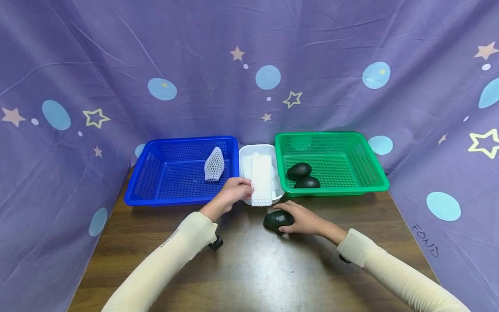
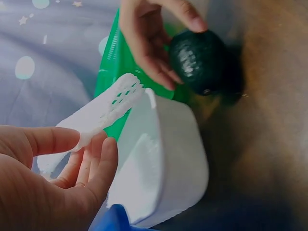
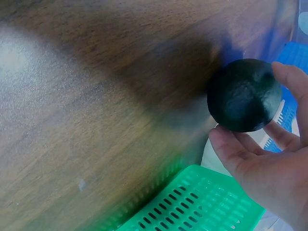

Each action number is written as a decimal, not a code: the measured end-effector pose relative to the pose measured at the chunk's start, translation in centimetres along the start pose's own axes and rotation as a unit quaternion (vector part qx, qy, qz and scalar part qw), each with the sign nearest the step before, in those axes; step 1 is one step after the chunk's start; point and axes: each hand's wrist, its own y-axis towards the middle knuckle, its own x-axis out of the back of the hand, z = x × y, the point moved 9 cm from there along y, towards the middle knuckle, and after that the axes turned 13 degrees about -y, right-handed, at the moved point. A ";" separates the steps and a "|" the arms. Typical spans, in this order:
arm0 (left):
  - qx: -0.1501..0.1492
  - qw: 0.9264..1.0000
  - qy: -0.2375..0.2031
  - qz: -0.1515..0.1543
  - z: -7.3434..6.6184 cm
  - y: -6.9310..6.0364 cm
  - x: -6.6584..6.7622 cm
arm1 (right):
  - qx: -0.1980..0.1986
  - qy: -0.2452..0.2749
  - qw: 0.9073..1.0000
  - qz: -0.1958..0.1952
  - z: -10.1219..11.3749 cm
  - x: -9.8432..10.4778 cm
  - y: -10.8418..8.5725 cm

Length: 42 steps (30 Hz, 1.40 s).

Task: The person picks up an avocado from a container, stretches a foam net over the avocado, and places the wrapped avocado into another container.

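Observation:
My left hand (image 1: pixel 236 190) pinches a white foam net sleeve (image 1: pixel 261 180) between thumb and fingers, above the white tub (image 1: pixel 277 199). In the left wrist view the sleeve (image 2: pixel 101 110) looks flattened, its meshed end pointing toward the other hand. My right hand (image 1: pixel 302 219) grips a dark green avocado (image 1: pixel 278 219) over the table, just in front of the tub. The right wrist view shows thumb and fingers on either side of this avocado (image 3: pixel 244 95). More white sleeves lie inside the tub, partly hidden by the held one.
A blue basket (image 1: pixel 181 200) on the left contains one avocado-shaped item in a foam net (image 1: pixel 215 165). The green basket (image 1: pixel 335 190) on the right has two avocados (image 1: pixel 299 170) at its left side. Behind them hangs a purple curtain (image 1: pixel 218 104) around the wooden table (image 1: pixel 249 268).

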 end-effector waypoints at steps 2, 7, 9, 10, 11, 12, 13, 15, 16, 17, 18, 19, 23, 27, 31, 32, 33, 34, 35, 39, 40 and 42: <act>0.007 1.000 0.000 0.006 0.7 -0.3 -0.1 | -0.003 0.006 1.000 -0.001 -0.1 0.0 0.0; 0.031 0.999 -0.002 0.021 2.6 -0.8 -0.1 | -0.008 0.013 1.000 -0.004 -0.1 0.0 0.0; 0.039 0.999 -0.005 0.023 3.3 -0.9 0.0 | -0.006 0.012 1.000 -0.005 -0.1 0.0 -0.1; 0.042 0.999 -0.005 0.022 3.6 -0.9 0.1 | -0.007 0.011 1.000 -0.006 -0.1 0.0 -0.2; 0.046 0.999 -0.007 0.022 3.9 -1.0 0.2 | -0.008 0.011 1.000 -0.005 -0.1 0.0 -0.2; 0.049 0.999 -0.008 0.022 4.2 -1.0 0.3 | -0.008 0.009 1.000 -0.006 -0.2 0.0 -0.2; 0.051 0.998 -0.010 0.022 4.5 -1.1 0.4 | -0.007 0.008 1.000 -0.008 -0.1 0.0 -0.2; 0.053 0.998 -0.010 0.024 5.0 -1.1 0.5 | -0.009 0.007 1.000 -0.008 -0.1 0.0 -0.2; 0.054 0.998 -0.011 0.026 5.3 -1.2 0.5 | -0.009 0.005 1.000 -0.008 -0.1 0.0 -0.2; 0.055 0.998 -0.013 0.027 5.6 -1.2 0.6 | -0.009 0.006 1.000 -0.008 -0.1 0.0 -0.2; 0.057 0.998 -0.014 0.028 5.9 -1.2 0.6 | -0.008 0.006 1.000 -0.010 -0.1 0.0 -0.2; 0.058 0.998 -0.015 0.029 6.1 -1.2 0.6 | -0.008 0.007 1.000 -0.011 -0.1 0.0 -0.2; 0.064 0.997 -0.018 0.028 7.3 -1.2 0.7 | -0.006 0.011 1.000 -0.021 -0.2 0.1 0.0; 0.068 0.997 -0.025 0.018 8.0 -1.1 1.0 | -0.005 0.019 0.999 -0.037 -0.2 0.5 0.0; 0.079 0.996 -0.039 0.007 8.3 -1.2 1.2 | -0.014 0.038 0.998 -0.050 -0.3 1.0 -0.1; 0.080 0.996 -0.043 0.006 8.4 -1.2 1.2 | -0.015 0.041 0.998 -0.055 -0.3 1.1 -0.1; 0.081 0.996 -0.046 0.005 8.5 -1.3 1.3 | -0.016 0.043 0.997 -0.061 -0.2 1.3 -0.1; 0.083 0.995 -0.050 0.003 8.6 -1.3 1.4 | -0.017 0.045 0.997 -0.068 -0.1 1.4 -0.1; 0.083 0.995 -0.050 0.000 8.6 -1.3 1.4 | -0.019 0.049 0.996 -0.073 0.0 1.6 -0.1; 0.083 0.995 -0.061 -0.018 8.8 -1.5 2.1 | -0.022 0.043 0.994 -0.097 1.0 2.1 -0.2; 0.082 0.994 -0.066 -0.024 8.8 -1.5 2.3 | -0.022 0.041 0.994 -0.101 1.3 2.1 -0.3; 0.078 0.994 -0.078 -0.028 8.7 -1.6 2.5 | -0.024 0.033 0.993 -0.110 1.9 2.3 -0.3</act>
